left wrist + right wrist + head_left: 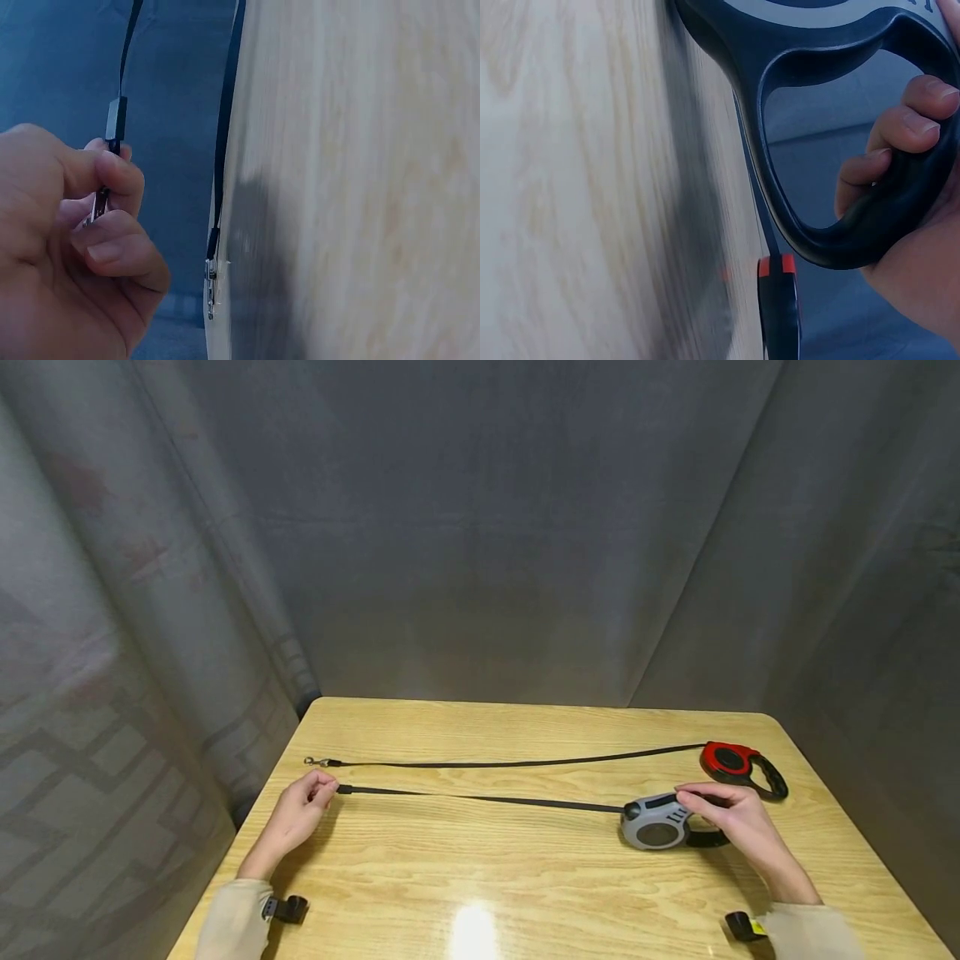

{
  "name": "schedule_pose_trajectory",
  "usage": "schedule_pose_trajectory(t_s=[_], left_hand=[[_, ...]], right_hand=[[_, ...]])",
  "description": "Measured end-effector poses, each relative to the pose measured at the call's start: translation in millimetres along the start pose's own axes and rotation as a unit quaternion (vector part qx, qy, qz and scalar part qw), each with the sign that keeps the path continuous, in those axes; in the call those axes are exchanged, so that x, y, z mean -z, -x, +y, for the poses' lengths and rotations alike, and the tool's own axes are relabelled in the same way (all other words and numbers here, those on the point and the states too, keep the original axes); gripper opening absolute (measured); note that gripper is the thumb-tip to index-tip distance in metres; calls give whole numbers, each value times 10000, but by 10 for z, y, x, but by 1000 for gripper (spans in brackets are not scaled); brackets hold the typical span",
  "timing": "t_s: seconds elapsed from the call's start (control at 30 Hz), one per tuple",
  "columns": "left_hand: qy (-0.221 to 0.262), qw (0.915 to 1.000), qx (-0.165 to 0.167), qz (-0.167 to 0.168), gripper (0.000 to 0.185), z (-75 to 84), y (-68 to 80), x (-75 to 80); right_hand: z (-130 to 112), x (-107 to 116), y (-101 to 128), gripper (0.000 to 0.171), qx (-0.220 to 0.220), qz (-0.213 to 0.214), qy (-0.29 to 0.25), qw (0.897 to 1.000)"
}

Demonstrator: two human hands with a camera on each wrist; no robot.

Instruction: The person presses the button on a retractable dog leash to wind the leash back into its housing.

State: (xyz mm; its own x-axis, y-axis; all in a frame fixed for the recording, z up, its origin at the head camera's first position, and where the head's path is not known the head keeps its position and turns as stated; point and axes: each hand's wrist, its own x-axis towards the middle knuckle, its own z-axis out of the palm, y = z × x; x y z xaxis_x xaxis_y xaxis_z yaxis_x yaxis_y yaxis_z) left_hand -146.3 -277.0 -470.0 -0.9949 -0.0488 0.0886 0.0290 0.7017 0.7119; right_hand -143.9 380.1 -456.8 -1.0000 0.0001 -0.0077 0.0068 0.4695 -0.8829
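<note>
While the left hand [296, 814] pinches the strap's clip end [100, 204], right hand [738, 823] fingers curled round the grey leash handle [832, 187]

Readable text: none in any view.
Grey retractable leash [654, 823]: pale marks on its casing, too small to read.
Red retractable leash [731, 762]: no legible label or brand.

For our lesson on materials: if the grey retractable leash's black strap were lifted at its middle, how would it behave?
The black strap looks thin and flat, so it would probably sag and flop once slackened. It is stretched between the left hand and the grey leash housing, held by the right hand, so lifting would likely tug both ends.
</note>
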Motion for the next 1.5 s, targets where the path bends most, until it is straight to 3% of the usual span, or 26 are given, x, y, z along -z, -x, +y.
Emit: schedule_pose_trajectory(t_s=[0.17, 0.3, 0.43, 0.63, 1.03, 1.2, 1.5], left_hand=[[-294, 9992, 36, -273, 35, 35, 22, 21], [-385, 9987, 80, -312, 49, 62, 30, 27], [-630, 9975, 167, -288, 52, 87, 44, 31], [-857, 9961, 99, -207, 48, 90, 43, 24], [-425, 9978, -356, -364, 30, 71, 64, 26], [-251, 9979, -269, -534, 31, 68, 68, 19], [-285, 9980, -237, -518, 26, 68, 50, 28]], right_hand=[[-12, -8, -5, 27, 96, 35, -35, 9999], [-23, -8, -5, 26, 117, 51, -48, 9999], [-31, -10, -3, 27, 106, 39, -10, 9999], [-39, -13, -9, 28, 78, 34, 34, 10000], [-10, -10, 2, 28, 79, 18, 14, 10000], [-7, -9, 0, 25, 80, 39, -19, 10000], [-28, -5, -3, 27, 63, 55, 45, 10000]])
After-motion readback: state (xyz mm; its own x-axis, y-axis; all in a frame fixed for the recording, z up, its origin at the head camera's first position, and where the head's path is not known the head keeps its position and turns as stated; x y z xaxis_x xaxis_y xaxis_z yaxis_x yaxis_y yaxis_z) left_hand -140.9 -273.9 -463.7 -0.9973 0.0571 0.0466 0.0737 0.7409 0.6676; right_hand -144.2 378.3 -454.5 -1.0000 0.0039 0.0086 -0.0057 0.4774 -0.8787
